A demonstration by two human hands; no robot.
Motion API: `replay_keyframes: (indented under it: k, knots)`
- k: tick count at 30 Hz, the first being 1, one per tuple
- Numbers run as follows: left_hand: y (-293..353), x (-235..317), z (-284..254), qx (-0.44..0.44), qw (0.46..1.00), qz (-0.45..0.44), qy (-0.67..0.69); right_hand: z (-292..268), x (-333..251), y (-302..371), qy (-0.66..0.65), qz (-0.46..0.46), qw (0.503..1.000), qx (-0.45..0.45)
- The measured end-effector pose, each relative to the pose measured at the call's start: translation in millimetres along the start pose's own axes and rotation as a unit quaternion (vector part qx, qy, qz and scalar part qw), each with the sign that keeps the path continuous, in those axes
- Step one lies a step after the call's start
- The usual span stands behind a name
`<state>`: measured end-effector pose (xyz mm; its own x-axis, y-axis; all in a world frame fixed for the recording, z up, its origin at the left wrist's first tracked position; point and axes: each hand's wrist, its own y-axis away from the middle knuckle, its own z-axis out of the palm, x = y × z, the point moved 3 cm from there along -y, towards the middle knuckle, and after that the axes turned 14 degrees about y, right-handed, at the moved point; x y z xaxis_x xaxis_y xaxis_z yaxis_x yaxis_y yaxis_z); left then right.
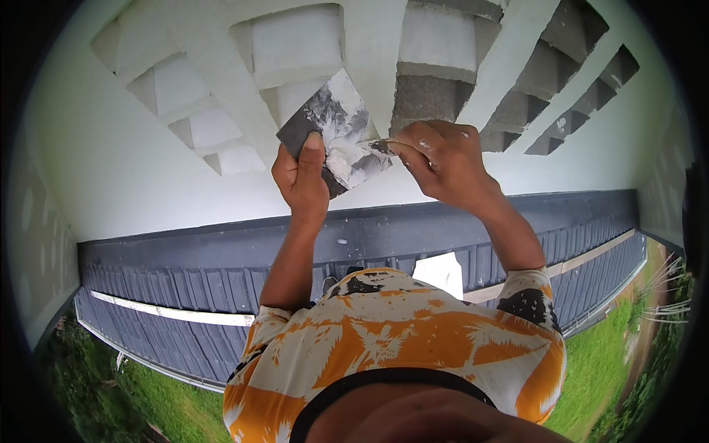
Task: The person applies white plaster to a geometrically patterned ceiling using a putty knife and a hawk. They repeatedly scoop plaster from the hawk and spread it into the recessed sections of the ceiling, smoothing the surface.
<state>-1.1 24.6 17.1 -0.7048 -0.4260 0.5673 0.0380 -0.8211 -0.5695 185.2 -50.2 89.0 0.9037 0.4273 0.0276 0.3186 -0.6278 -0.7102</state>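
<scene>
My left hand (304,181) grips a dark, flat rectangular board (298,130), with the thumb on its face and the fingers behind it. White putty (341,161) is smeared over the board, thickest near its lower right side. My right hand (449,164) is closed round a small putty knife (379,146), whose handle is mostly hidden in the fingers. The knife's blade touches the putty at the board's right edge. White flecks mark the right hand's knuckles.
In front stands a white wall (185,203) with rows of recessed openings (432,96), some painted white, others bare grey. A dark ribbed roof (199,288) lies below, with wooden strips (173,308) and a white sheet (441,272) on it. Grass (602,376) shows beyond the roof's edge.
</scene>
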Motion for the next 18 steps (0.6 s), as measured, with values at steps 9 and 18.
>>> replay_keyframes:
  k: [9,18]
  knots:
    - [2,16,-11,-0.041,0.991,0.043,-0.123,-22,40,-11,0.008,0.099,0.975,0.198]
    - [15,15,-24,0.05,0.998,0.0,-0.032,-15,199,-49,-0.151,0.354,0.9,0.206]
